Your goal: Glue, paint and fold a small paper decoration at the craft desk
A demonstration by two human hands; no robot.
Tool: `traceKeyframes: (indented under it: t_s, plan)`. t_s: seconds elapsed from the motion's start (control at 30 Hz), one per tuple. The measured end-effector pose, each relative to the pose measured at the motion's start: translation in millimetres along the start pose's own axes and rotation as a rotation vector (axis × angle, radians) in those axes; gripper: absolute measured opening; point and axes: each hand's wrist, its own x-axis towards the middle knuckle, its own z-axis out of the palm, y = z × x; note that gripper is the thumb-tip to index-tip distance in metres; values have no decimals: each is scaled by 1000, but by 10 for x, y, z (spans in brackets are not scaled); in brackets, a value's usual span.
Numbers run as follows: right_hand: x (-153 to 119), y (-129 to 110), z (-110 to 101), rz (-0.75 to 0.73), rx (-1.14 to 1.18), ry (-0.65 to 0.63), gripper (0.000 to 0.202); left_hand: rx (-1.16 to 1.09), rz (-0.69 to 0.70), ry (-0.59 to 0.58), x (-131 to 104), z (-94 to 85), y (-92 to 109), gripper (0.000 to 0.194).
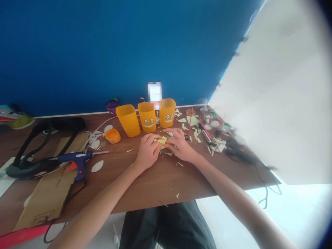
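Over the middle of the table, my left hand [148, 152] and my right hand [181, 147] meet around a small pale-yellow and orange piece [163, 140]. The fingers of both hands are closed on its two sides; its exact kind is not clear. Just behind them stand three yellow cups. The middle cup [147, 117] and the right cup [167, 114] carry stuck-on eyes and a white smile, while the left cup [128, 121] shows a plain side. Pale cut scraps [168, 153] lie beneath and around my fingers.
A blue glue gun [80, 159] lies left on cardboard [49, 193], near an orange paint jar [112, 136] and a black strap frame [44, 166]. Rightward are pencils [191, 121], more scraps [198, 133] and a black corded tool [240, 152]. A lit phone [155, 91] stands behind.
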Motion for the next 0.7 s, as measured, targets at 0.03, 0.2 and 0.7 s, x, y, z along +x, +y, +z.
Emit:
traceKeyframes:
  t_s: [0.03,0.2,0.7]
  plan:
    - [-1,11,5,-5,-25,8,21,-19,-13,4,3,-1,3,19]
    - [-5,48,36,-17,-111,53,20,-101,-84,11,20,-10,30,25]
    - [-11,325,-30,180,-127,234,23,-122,-225,92,11,-67,-105,32]
